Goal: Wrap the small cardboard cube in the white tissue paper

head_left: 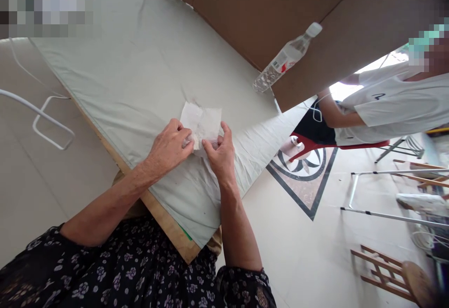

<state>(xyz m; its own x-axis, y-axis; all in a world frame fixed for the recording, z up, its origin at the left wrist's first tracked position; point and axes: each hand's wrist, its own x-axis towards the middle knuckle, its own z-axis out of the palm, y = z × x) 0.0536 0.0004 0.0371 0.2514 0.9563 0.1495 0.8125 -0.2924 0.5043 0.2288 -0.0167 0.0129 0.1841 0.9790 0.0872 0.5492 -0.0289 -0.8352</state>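
Observation:
A thin white sheet, like tissue paper (pixel 203 120), lies creased near the front corner of the cloth-covered table (pixel 140 64). My left hand (pixel 171 145) grips its lower left edge with curled fingers. At the lower right edge, my right hand (pixel 221 151) pinches the same sheet between thumb and fingers. Between my fingertips the paper is crumpled, and whether something small lies in that fold cannot be made out.
A clear plastic bottle (pixel 284 60) lies against a large brown cardboard panel (pixel 238 13) at the table's right. Beyond it sits a person in a white shirt (pixel 386 97) on a red chair. A wooden stool (pixel 389 270) is on the floor at lower right.

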